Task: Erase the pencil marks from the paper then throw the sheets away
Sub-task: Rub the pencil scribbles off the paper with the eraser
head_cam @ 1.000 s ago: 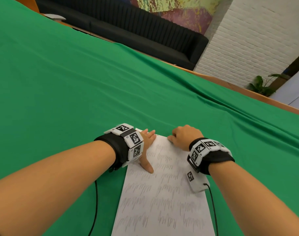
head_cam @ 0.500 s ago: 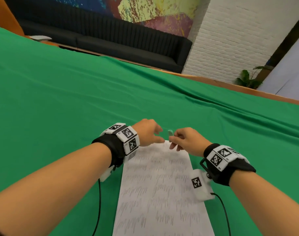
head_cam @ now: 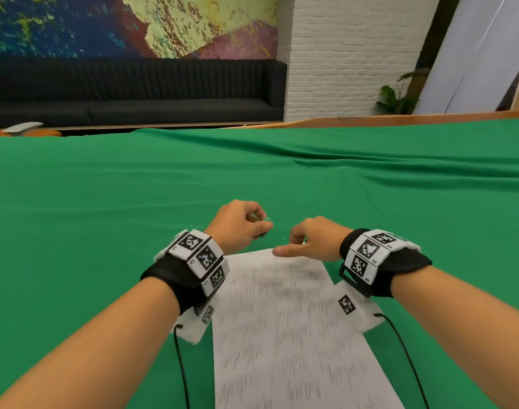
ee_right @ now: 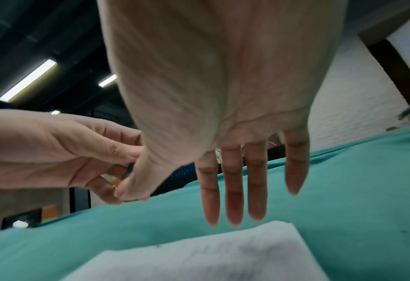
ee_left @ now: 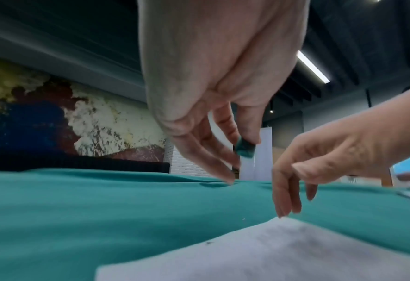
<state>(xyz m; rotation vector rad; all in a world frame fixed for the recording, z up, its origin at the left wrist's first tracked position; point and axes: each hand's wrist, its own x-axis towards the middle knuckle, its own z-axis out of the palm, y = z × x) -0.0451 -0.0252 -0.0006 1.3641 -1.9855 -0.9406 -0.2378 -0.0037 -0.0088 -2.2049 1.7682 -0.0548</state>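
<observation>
— Green cloth covers the table; what could go wrong?

— The small eraser, pinched in the left hand, could slip and roll away.

— And the paper?

— Flat, pencil marks remaining, its far edge just below both hands. The right hand hangs relaxed, holding nothing.

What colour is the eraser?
Teal-green; the left hand pinches the eraser, clearest in the left wrist view.
</observation>
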